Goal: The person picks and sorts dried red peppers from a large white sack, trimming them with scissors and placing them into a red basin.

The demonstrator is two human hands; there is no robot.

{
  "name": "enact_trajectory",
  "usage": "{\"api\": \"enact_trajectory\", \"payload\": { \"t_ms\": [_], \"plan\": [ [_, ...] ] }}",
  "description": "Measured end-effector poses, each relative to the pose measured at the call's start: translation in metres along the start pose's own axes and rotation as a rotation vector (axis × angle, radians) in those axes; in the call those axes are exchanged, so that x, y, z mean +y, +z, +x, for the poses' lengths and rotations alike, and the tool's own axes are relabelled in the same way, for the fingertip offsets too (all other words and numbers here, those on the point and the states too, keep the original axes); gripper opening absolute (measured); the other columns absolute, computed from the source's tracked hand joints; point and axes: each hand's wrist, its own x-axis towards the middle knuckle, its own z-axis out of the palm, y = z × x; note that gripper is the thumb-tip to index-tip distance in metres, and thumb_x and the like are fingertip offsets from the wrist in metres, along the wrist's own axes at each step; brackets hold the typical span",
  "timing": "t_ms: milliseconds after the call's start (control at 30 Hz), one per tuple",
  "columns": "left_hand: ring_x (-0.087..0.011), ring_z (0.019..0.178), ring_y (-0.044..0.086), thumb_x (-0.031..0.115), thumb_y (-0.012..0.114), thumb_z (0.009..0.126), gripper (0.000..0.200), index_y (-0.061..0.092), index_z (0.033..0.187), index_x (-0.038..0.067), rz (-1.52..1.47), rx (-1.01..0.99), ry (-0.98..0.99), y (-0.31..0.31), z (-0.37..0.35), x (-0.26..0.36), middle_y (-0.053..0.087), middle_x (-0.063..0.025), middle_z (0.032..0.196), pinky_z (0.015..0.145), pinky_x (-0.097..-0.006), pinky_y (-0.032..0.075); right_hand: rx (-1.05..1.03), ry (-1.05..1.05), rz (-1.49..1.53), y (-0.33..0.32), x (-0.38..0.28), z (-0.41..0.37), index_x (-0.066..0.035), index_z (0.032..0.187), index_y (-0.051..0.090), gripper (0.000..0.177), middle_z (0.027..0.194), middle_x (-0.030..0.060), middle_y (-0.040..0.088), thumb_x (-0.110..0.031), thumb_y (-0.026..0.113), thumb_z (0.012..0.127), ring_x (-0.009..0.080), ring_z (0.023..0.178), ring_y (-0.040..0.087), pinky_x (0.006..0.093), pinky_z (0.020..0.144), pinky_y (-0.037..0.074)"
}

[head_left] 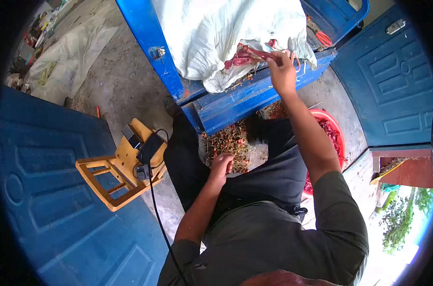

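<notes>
A heap of long dried red chili peppers (pixel 247 56) lies at the mouth of a white woven sack (pixel 202 38). My right hand (pixel 283 74) reaches to the right end of these peppers, its thumb and fingers closed on some of them. Above my lap, my left hand (pixel 221 168) is curled with the fingers together; what is inside it, if anything, is hidden. Below that hand, cut stems and red bits (pixel 226 145) cover the floor between my legs.
The sack rests on a blue metal cart (pixel 254 97), where red-handled scissors (pixel 323 38) lie. A red basin (pixel 338 128) of red peppers stands beside my right leg. To the left are a wooden chair (pixel 114 183) bearing black devices, a cable (pixel 159 219) and a blue door (pixel 59 186).
</notes>
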Motion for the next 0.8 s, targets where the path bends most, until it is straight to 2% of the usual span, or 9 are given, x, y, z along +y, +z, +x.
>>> {"api": "enact_trajectory", "payload": {
  "t_ms": [100,233,300,367,433,467,533,633,800],
  "plan": [
    [-0.0072,0.053,0.048,0.013,0.061,0.091,0.011,0.064,0.098,0.005,-0.008,-0.015,0.003,0.001,0.007,0.001,0.056,0.0015,0.07,0.046,-0.0234,0.039,0.154,-0.076,0.114,-0.024,0.019,-0.01,0.001,0.111,0.066,0.026,0.1,0.0103,0.072,-0.015,0.067,0.091,0.0142,0.089,0.066,0.0275,0.076,0.051],
    [-0.0073,0.054,0.048,0.013,0.061,0.091,0.01,0.064,0.097,0.006,0.0,0.008,-0.012,0.004,0.006,-0.001,0.055,0.002,0.07,0.046,-0.0234,0.038,-0.589,0.344,0.545,-0.06,0.024,-0.067,-0.001,0.113,0.067,0.023,0.103,0.0067,0.072,-0.011,0.064,0.092,0.0106,0.085,0.065,0.0258,0.066,0.047],
    [-0.0074,0.054,0.048,0.013,0.06,0.091,0.01,0.064,0.097,0.006,-0.004,0.019,-0.021,0.003,0.007,-0.004,0.055,0.002,0.07,0.045,-0.0235,0.037,-0.941,0.418,0.533,-0.06,0.022,-0.112,0.001,0.11,0.068,0.021,0.102,0.0071,0.072,-0.009,0.065,0.092,0.0131,0.087,0.066,0.028,0.069,0.049],
    [-0.0074,0.053,0.048,0.013,0.059,0.092,0.012,0.064,0.099,0.006,0.016,-0.01,-0.037,0.002,0.01,-0.007,0.056,0.0016,0.07,0.045,-0.0238,0.036,-1.155,0.351,0.619,-0.043,0.041,-0.165,-0.001,0.107,0.07,0.019,0.1,0.008,0.073,-0.009,0.067,0.09,0.0159,0.088,0.067,0.0331,0.072,0.052],
    [-0.0085,0.054,0.05,0.012,0.057,0.093,0.012,0.064,0.1,0.005,0.05,0.006,-0.051,0.007,0.008,-0.003,0.057,0.0,0.071,0.046,-0.0243,0.038,-1.266,0.133,0.317,-0.036,0.037,-0.198,-0.004,0.104,0.071,0.018,0.096,0.011,0.073,-0.009,0.07,0.087,0.0224,0.088,0.069,0.0384,0.075,0.053],
    [-0.0096,0.055,0.052,0.012,0.056,0.093,0.012,0.064,0.1,0.005,0.082,0.015,-0.067,0.01,0.005,-0.001,0.059,-0.0016,0.072,0.047,-0.0248,0.04,-1.265,0.133,0.327,-0.028,0.037,-0.211,-0.004,0.104,0.071,0.018,0.096,0.011,0.073,-0.009,0.07,0.087,0.0224,0.088,0.069,0.0384,0.075,0.053],
    [-0.0108,0.059,0.056,0.014,0.056,0.095,0.012,0.063,0.101,0.005,0.046,0.018,-0.085,0.011,0.001,-0.002,0.061,-0.0027,0.075,0.048,-0.0258,0.043,-1.188,-0.131,0.378,-0.013,0.033,-0.229,-0.004,0.103,0.072,0.019,0.094,0.0123,0.071,-0.009,0.074,0.084,0.0246,0.085,0.068,0.0379,0.076,0.052],
    [-0.0133,0.065,0.062,0.016,0.056,0.097,0.013,0.062,0.102,0.006,-0.01,0.009,-0.072,0.005,0.003,-0.006,0.064,-0.0049,0.082,0.051,-0.0271,0.048,-1.16,-0.207,0.357,-0.003,0.026,-0.237,-0.007,0.1,0.073,0.018,0.093,0.0135,0.069,-0.009,0.075,0.082,0.0313,0.085,0.067,0.0409,0.077,0.052],
    [-0.0158,0.069,0.064,0.019,0.054,0.099,0.016,0.062,0.105,0.006,-0.014,0.056,-0.071,0.004,0.002,-0.006,0.065,-0.0065,0.088,0.054,-0.029,0.05,-1.089,-0.13,0.25,0.011,0.032,-0.263,-0.007,0.096,0.072,0.018,0.089,0.0124,0.07,-0.016,0.076,0.081,0.0302,0.084,0.068,0.0406,0.075,0.052]
  ]
}}
